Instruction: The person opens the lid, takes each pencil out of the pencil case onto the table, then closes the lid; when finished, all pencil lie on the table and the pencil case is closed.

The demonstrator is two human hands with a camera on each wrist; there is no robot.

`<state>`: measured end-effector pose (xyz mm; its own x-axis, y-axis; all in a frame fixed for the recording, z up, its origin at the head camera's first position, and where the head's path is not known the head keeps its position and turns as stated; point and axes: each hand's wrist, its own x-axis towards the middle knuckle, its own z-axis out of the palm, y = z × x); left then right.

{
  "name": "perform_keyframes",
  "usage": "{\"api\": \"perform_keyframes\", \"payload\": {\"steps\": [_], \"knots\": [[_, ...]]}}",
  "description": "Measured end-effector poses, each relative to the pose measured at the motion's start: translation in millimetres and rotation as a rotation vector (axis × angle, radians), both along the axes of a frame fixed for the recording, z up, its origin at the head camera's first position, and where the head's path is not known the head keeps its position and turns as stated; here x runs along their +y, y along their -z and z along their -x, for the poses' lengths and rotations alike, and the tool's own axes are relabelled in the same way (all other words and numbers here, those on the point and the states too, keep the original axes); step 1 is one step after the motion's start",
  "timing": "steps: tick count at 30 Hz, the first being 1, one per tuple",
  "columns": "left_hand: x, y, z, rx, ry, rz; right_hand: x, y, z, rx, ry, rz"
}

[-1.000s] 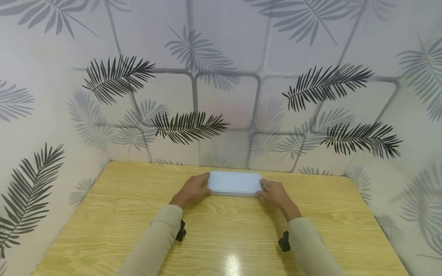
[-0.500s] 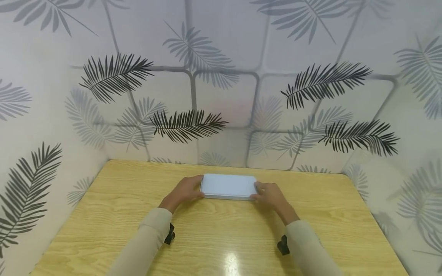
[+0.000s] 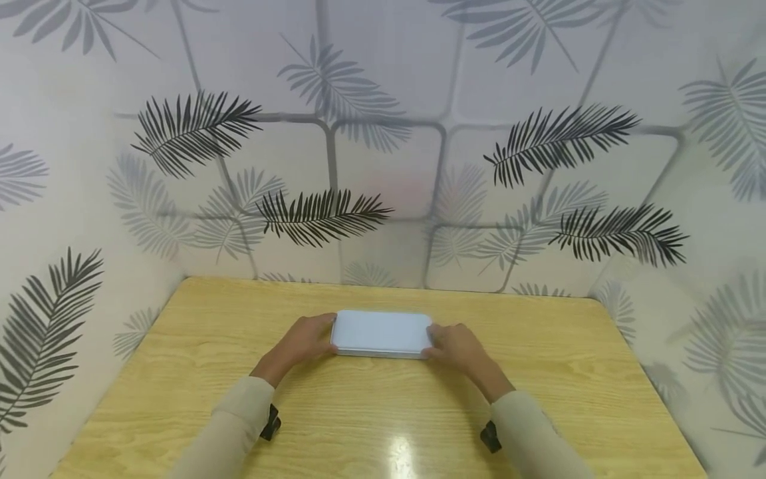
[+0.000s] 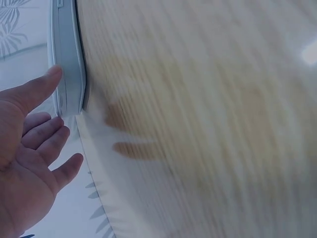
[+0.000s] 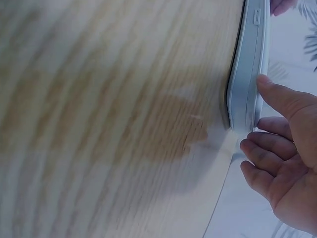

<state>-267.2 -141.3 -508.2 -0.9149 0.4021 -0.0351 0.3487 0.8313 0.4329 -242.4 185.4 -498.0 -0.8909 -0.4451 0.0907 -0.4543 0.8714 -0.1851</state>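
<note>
Both ends of the pale case (image 3: 382, 332) are held: your left hand (image 3: 302, 340) pinches one, your right hand (image 3: 457, 346) the other, and it sits between them, on or barely above the bench (image 3: 359, 412). Uneven pulling could skew it; gripped only at its ends, it could slip from a light pinch.

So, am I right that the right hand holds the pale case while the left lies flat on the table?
Not quite: the right hand does hold the pale case, but the head view shows the left hand holding its other end.
</note>
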Motion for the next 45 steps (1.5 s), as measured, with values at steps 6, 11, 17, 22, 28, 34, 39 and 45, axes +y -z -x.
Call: {"api": "perform_keyframes", "payload": {"steps": [6, 11, 17, 22, 28, 34, 39, 45], "knots": [[-9.2, -4.6, -14.8, 0.003, 0.018, 0.021, -9.3, -2.5, -12.0, -0.064, 0.025, 0.007], [-16.3, -4.6, -24.4, 0.000, 0.028, 0.026, -15.1, -2.1, -22.0, -0.066, 0.033, 0.019], [-24.5, 0.4, -29.7, -0.013, 0.005, -0.025, -17.7, -0.6, -29.1, -0.035, 0.015, 0.031], [-33.3, 6.7, -27.5, -0.038, -0.002, -0.115, -16.1, 2.9, -27.4, -0.002, 0.000, 0.019], [-32.2, 9.6, -25.0, -0.114, 0.013, -0.195, -12.5, 1.6, -26.0, 0.016, -0.053, 0.006], [-25.1, 14.4, -23.9, -0.157, -0.003, -0.232, -12.6, -3.4, -24.5, 0.014, -0.099, 0.099], [-22.3, 17.3, -23.8, -0.173, -0.028, -0.219, -20.8, 0.8, -22.3, -0.088, -0.157, 0.256], [-18.9, 15.7, -22.3, -0.179, -0.042, -0.221, -38.8, 6.1, -22.0, -0.080, -0.262, 0.268]]}}
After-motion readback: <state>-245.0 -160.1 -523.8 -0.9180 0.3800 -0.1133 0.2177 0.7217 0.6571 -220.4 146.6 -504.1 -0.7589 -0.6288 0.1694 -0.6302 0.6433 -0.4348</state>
